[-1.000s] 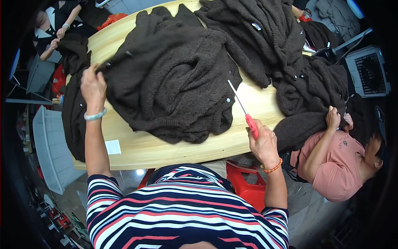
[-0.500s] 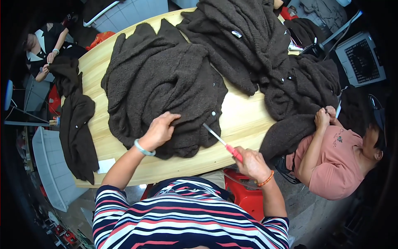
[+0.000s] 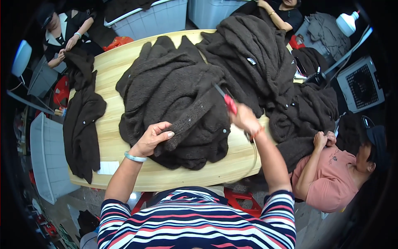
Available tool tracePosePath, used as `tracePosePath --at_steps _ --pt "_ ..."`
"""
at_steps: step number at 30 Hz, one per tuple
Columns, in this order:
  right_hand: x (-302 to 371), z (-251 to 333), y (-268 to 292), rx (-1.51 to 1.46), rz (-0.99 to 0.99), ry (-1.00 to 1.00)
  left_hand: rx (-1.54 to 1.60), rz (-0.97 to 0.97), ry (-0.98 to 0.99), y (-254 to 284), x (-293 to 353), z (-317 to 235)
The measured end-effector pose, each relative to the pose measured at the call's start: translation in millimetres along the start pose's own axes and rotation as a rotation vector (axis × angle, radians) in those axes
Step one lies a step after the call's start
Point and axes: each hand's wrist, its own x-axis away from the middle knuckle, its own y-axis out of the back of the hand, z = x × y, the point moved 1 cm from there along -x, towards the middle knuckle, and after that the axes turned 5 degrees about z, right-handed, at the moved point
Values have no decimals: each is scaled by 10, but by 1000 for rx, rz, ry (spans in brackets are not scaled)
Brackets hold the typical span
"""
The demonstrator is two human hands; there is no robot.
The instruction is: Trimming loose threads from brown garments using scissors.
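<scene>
A heaped dark brown knit garment (image 3: pixel 166 87) lies on the wooden table in front of me. My left hand (image 3: pixel 151 140), with a pale bangle on its wrist, pinches the end of a long band of this garment between thumb and fingers. Small light spots dot the band, and a round whitish button (image 3: pixel 224 130) shows on the cloth to its right. My right hand (image 3: pixel 245 119) is closed around a red-handled tool (image 3: pixel 230 103) with a slim metal shaft. Its tip rests over or on the upper part of the band; contact cannot be made out. A cord hangs below that hand.
More brown garments (image 3: pixel 261 54) pile at the far right, and another (image 3: pixel 83 128) lies along the left edge of the wooden table (image 3: pixel 199 174). Co-workers handle cloth at the right (image 3: pixel 327 178), far left (image 3: pixel 68 33) and far side. A white bin (image 3: pixel 52 157) stands left.
My left hand has gone from resting on the cloth to gripping the raised band. My right hand with the tool has moved up and away from me. The view has tilted toward the far side.
</scene>
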Motion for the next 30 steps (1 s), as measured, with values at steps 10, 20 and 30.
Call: tracePosePath --at_steps 10,20,30 --pt "-413 1190 105 -34 111 208 -626 -65 44 140 -86 577" --pt "788 -2 182 -235 -30 -133 -1216 -419 -385 -526 -1133 542" --pt "1436 -113 -67 -97 222 -10 -518 -214 -111 2 -1471 847"
